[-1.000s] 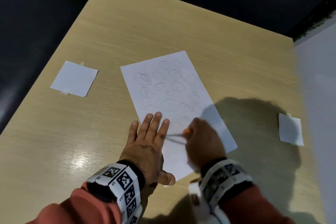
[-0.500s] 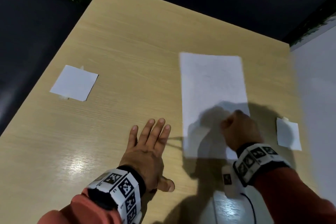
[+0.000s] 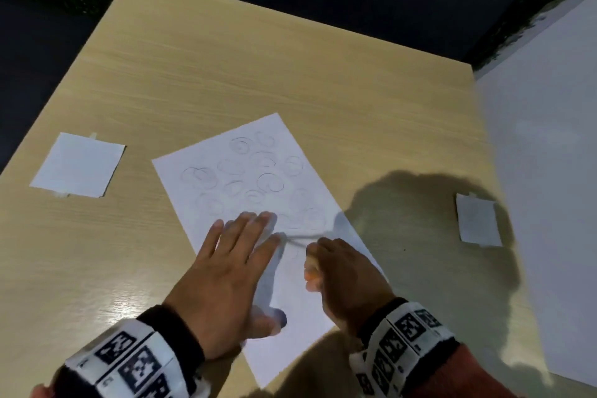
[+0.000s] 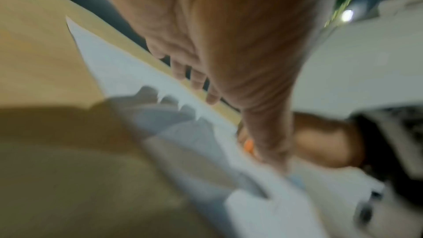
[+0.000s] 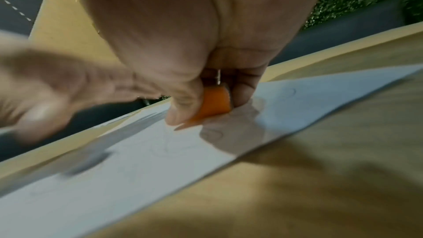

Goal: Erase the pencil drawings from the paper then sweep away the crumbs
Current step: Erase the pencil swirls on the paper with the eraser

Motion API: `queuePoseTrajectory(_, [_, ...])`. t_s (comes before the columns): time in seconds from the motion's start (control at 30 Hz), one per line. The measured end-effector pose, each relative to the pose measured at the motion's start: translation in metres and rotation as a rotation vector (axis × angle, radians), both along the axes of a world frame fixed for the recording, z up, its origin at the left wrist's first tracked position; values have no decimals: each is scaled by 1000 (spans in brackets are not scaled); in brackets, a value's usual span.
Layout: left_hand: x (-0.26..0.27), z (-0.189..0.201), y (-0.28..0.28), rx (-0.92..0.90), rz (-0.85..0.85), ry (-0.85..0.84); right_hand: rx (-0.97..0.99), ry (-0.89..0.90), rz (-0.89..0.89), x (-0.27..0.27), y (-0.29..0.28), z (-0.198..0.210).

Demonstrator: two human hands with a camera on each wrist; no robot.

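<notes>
A white sheet of paper (image 3: 226, 191) lies slanted on the wooden table (image 3: 258, 58). Faint pencil swirls (image 3: 269, 182) cover its far half. The near half shows no clear marks. My left hand (image 3: 232, 255) lies flat on the sheet's left side with its fingers straight, pressing it down. My right hand (image 3: 345, 278) pinches an orange eraser (image 3: 312, 275) between thumb and fingers. In the right wrist view the eraser (image 5: 216, 103) touches the paper (image 5: 148, 160) close to some faint loops. The left wrist view is blurred, with the orange eraser (image 4: 248, 146) just beyond my left thumb.
Small white paper squares are taped to the table, one at the left (image 3: 77, 165) and another at the right (image 3: 478, 220). A white panel (image 3: 549, 139) borders the table's right side. Dark floor lies past the far and left edges.
Half a second ago the sheet lay further right, looking blank, under my right fist, and my left hand was on bare table. Now my left hand presses the drawn sheet again.
</notes>
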State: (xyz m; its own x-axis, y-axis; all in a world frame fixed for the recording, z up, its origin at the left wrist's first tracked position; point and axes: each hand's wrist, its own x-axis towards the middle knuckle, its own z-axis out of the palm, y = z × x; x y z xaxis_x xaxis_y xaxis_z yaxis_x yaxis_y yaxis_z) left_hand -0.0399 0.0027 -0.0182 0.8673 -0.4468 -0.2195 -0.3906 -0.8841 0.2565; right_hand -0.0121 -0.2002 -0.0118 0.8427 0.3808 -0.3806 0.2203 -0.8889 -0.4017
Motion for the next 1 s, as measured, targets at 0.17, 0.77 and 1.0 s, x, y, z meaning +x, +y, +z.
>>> queuePoseTrajectory(0.17, [-13,-22,-1,99,28,223,87,57,-103,-23,18,0])
queuePoseTrajectory(0.77, [-13,-7,-17,201,91,435,204,28,-162,-64,35,0])
queuePoseTrajectory(1.0, [-12,-5,-17,213,71,469,-6,-106,-426,-33,-8,5])
